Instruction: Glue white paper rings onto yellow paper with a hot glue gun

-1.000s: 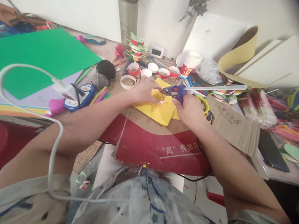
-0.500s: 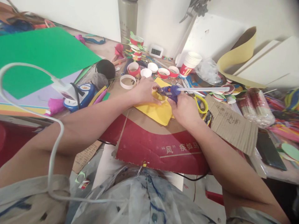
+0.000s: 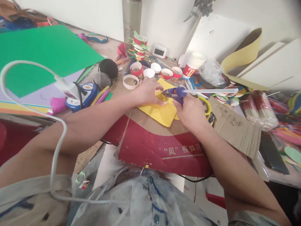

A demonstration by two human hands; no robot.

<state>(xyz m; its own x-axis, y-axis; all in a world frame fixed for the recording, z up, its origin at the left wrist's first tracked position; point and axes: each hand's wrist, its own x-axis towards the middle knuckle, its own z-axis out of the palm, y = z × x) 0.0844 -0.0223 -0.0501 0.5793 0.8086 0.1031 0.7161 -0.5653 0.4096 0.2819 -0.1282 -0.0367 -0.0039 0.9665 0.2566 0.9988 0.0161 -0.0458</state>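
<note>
My right hand (image 3: pixel 189 110) grips a blue hot glue gun (image 3: pixel 175 93) with a clear glue stick (image 3: pixel 211 91) jutting out behind it to the right. The gun's nozzle points left at a small paper ring (image 3: pixel 163 98) lying on a yellow sheet (image 3: pixel 162 111). My left hand (image 3: pixel 148 91) rests curled over the ring's left side, fingers pressed on it. The yellow sheet lies on a red and brown cardboard piece (image 3: pixel 162 147).
Cut paper-cup rings (image 3: pixel 130 81) and red cup bases (image 3: pixel 166 73) lie behind the hands, with a stack of paper cups (image 3: pixel 191 64). A green sheet (image 3: pixel 39 56), a black yarn ball (image 3: pixel 108 68), yellow scissors (image 3: pixel 205 105) and corrugated cardboard (image 3: pixel 235 127) surround the work. A white cable (image 3: pixel 30 110) crosses my left arm.
The glue gun's nozzle has moved left, closer in over the ring, then shifted slightly. My left hand stays on the ring.
</note>
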